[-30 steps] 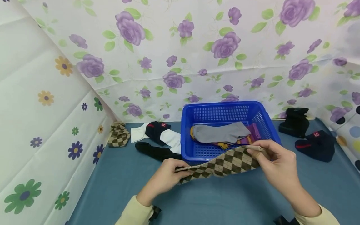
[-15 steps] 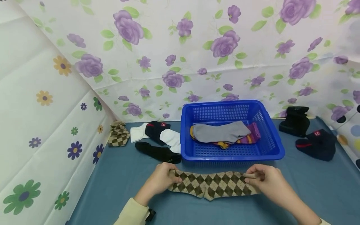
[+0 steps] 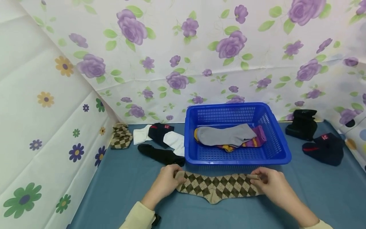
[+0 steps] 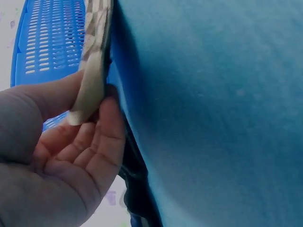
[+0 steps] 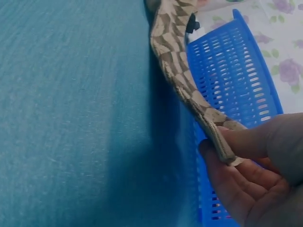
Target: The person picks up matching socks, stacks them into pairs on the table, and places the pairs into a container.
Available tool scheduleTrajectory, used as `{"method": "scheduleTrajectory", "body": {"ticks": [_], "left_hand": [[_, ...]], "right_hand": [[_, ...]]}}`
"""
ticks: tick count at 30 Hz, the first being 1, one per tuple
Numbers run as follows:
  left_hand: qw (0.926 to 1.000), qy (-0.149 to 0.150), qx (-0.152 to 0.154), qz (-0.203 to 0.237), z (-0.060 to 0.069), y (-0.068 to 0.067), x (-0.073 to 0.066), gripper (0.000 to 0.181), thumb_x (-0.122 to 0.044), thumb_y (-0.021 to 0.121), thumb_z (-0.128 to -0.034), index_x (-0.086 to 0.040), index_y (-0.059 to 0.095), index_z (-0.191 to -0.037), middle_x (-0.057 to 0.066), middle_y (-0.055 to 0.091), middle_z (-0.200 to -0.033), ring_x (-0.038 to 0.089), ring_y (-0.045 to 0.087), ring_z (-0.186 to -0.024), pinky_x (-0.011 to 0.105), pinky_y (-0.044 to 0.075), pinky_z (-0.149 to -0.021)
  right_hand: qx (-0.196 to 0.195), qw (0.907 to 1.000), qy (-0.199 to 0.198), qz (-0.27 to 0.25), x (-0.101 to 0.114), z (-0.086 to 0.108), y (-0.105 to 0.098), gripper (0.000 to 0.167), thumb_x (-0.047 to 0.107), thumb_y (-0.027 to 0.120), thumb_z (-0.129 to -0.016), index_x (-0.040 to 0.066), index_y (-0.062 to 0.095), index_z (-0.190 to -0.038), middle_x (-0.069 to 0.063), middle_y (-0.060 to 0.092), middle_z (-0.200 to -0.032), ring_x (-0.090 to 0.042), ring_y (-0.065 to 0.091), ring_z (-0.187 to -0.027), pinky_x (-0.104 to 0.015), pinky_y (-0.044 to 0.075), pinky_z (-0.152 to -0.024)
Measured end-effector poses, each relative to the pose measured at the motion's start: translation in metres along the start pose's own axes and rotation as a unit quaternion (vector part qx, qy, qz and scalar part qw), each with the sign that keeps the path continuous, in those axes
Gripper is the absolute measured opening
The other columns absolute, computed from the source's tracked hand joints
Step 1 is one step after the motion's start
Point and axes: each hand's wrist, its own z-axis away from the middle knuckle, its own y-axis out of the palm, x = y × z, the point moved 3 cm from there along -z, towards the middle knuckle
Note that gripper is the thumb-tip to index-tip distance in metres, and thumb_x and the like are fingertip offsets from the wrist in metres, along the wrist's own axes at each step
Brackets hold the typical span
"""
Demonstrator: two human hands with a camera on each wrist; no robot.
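Observation:
A beige and brown checkered sock (image 3: 217,187) is stretched sideways in front of the basket, its heel bulging toward the near side. My left hand (image 3: 166,181) pinches its toe end between thumb and fingers; in the left wrist view that hand (image 4: 71,146) has the beige tip (image 4: 90,94) in its pinch. At the cuff, my right hand (image 3: 274,186) grips the other end, and the right wrist view shows the cuff (image 5: 222,146) between the thumb and fingers of that hand (image 5: 260,165).
Behind the sock, a blue basket (image 3: 237,161) holds a grey sock (image 3: 223,135) over a purple and yellow one (image 3: 260,136). White (image 3: 141,135), navy, black (image 3: 158,154) and checkered socks (image 3: 121,137) lie at left; black (image 3: 301,125) and navy socks (image 3: 326,151) at right.
Both hands have lowered the checkered sock from over the basket's front edge toward the table, and its patterned side has turned up. Its heel now spreads out flatter.

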Motion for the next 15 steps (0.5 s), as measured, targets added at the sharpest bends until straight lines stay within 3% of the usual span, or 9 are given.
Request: {"method": "scheduleTrajectory", "body": {"ticks": [3,5,10,12,15], "left_hand": [[0.9995,0.004,-0.028,-0.012,0.002,-0.001,0.0,0.017,-0.019,0.069,-0.0836,-0.013,0.066,-0.099,-0.003,0.064,-0.077,0.009,0.057,-0.064,0.026,0.047,-0.055],[0.9971,0.012,-0.057,-0.047,0.004,-0.003,-0.001,0.02,-0.019,0.069,-0.0838,-0.013,0.065,-0.103,-0.003,0.063,-0.081,0.007,0.055,-0.064,0.025,0.045,-0.055],[0.979,0.049,-0.124,-0.154,0.013,-0.004,-0.013,0.024,-0.021,0.07,-0.0829,-0.016,0.065,-0.106,-0.002,0.061,-0.088,0.006,0.053,-0.069,0.025,0.044,-0.058],[0.974,0.072,-0.126,-0.174,0.016,-0.001,-0.019,0.021,-0.021,0.071,-0.0826,-0.018,0.066,-0.103,-0.005,0.059,-0.085,0.005,0.053,-0.069,0.024,0.043,-0.058],[0.9729,0.101,-0.103,-0.181,0.018,0.006,-0.026,0.019,-0.02,0.071,-0.0824,-0.018,0.066,-0.1,-0.008,0.054,-0.078,0.003,0.049,-0.063,0.022,0.04,-0.053]], "right_hand": [[-0.026,0.9996,-0.009,0.004,-0.001,0.001,-0.001,0.014,0.015,0.072,-0.082,0.014,0.067,-0.095,0.0,0.07,-0.084,-0.009,0.063,-0.069,-0.024,0.05,-0.053],[-0.052,0.9983,-0.021,0.017,0.0,0.003,-0.002,0.019,0.015,0.073,-0.08,0.012,0.067,-0.098,-0.003,0.07,-0.089,-0.014,0.066,-0.075,-0.029,0.054,-0.059],[-0.094,0.9924,-0.058,0.054,0.006,0.01,-0.005,0.024,0.017,0.077,-0.076,0.016,0.068,-0.099,-0.004,0.07,-0.096,-0.022,0.066,-0.091,-0.044,0.054,-0.074],[-0.086,0.9918,-0.071,0.063,0.01,0.013,-0.003,0.022,0.017,0.077,-0.076,0.019,0.068,-0.096,0.0,0.069,-0.094,-0.019,0.065,-0.089,-0.043,0.053,-0.072],[-0.049,0.9915,-0.095,0.073,0.015,0.013,0.005,0.022,0.017,0.077,-0.075,0.024,0.068,-0.094,0.005,0.068,-0.092,-0.013,0.062,-0.087,-0.037,0.052,-0.072]]}}
